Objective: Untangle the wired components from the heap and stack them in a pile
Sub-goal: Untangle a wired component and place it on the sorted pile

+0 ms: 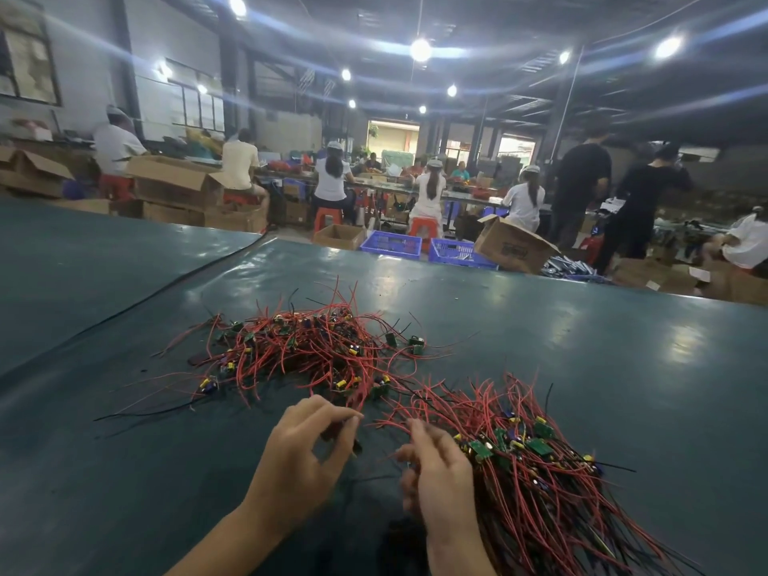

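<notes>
A tangled heap (303, 351) of small green circuit boards with red and black wires lies on the dark green table (582, 347) ahead of me. To the right, a sorted pile (536, 463) of the same components lies with its wires roughly aligned. My left hand (299, 455) hovers at the heap's near edge, thumb and fingertips pinched together around a red wire. My right hand (436, 471) sits at the left edge of the sorted pile, fingers loosely curled; whether it holds a wire is hidden.
A black seam (137, 301) runs diagonally across the table on the left. Beyond the far edge stand blue crates (390, 245), cardboard boxes (511, 247) and several seated and standing workers at other benches.
</notes>
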A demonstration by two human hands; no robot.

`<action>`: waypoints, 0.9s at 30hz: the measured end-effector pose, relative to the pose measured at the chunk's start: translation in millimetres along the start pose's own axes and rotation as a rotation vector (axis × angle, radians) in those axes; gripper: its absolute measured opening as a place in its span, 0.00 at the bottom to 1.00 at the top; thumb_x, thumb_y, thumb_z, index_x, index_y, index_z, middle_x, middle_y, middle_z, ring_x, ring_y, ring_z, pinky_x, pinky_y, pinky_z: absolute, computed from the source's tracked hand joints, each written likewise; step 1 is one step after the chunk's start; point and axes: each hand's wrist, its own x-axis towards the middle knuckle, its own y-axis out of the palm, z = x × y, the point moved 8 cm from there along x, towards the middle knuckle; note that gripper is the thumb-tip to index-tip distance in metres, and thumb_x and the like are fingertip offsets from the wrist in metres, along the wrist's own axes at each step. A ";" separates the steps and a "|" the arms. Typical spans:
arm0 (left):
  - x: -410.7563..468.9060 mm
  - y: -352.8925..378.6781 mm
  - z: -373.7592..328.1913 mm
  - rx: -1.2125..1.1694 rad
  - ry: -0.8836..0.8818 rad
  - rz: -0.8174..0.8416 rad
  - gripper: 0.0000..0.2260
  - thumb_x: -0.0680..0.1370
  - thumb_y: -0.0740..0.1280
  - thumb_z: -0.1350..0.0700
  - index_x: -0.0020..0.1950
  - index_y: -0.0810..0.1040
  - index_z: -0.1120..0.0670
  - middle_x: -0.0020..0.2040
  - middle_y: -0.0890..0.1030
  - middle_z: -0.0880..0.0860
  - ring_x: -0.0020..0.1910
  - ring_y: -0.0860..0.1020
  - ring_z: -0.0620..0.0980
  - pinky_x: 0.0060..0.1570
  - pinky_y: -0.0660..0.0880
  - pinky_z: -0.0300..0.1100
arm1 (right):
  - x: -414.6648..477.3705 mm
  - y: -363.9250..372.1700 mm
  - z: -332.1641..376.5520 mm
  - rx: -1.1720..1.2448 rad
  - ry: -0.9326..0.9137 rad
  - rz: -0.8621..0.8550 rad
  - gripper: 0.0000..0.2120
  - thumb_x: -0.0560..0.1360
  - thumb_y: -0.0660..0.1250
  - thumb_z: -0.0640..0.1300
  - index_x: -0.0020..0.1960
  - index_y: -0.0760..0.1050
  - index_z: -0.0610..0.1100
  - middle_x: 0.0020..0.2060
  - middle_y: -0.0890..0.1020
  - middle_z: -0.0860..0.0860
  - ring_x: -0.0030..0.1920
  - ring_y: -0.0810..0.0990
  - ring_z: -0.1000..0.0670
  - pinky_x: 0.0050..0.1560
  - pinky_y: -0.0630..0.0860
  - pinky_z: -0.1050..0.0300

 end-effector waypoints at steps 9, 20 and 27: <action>-6.7 -2.4 -40.5 -0.105 0.309 -0.040 0.05 0.79 0.65 0.56 0.53 0.78 0.52 0.43 0.75 0.45 0.42 0.75 0.46 0.42 0.74 0.39 | -30.4 46.8 -4.9 -0.217 0.063 0.451 0.09 0.80 0.62 0.43 0.53 0.76 0.37 0.32 0.82 0.49 0.31 0.80 0.48 0.31 0.74 0.56; -5.6 -2.9 -48.0 -0.204 0.293 0.063 0.06 0.81 0.62 0.54 0.53 0.77 0.52 0.48 0.79 0.44 0.46 0.78 0.45 0.43 0.77 0.42 | -30.2 50.8 8.3 -0.420 -0.271 0.401 0.10 0.75 0.66 0.29 0.51 0.80 0.39 0.41 0.84 0.49 0.42 0.83 0.61 0.45 0.79 0.61; -4.0 -5.6 -41.2 -0.183 0.251 -0.008 0.07 0.77 0.64 0.57 0.54 0.75 0.53 0.56 0.75 0.50 0.50 0.78 0.45 0.44 0.77 0.41 | -21.4 20.5 23.5 -0.191 -0.273 0.117 0.08 0.78 0.65 0.37 0.44 0.83 0.41 0.28 0.83 0.47 0.25 0.77 0.56 0.25 0.71 0.66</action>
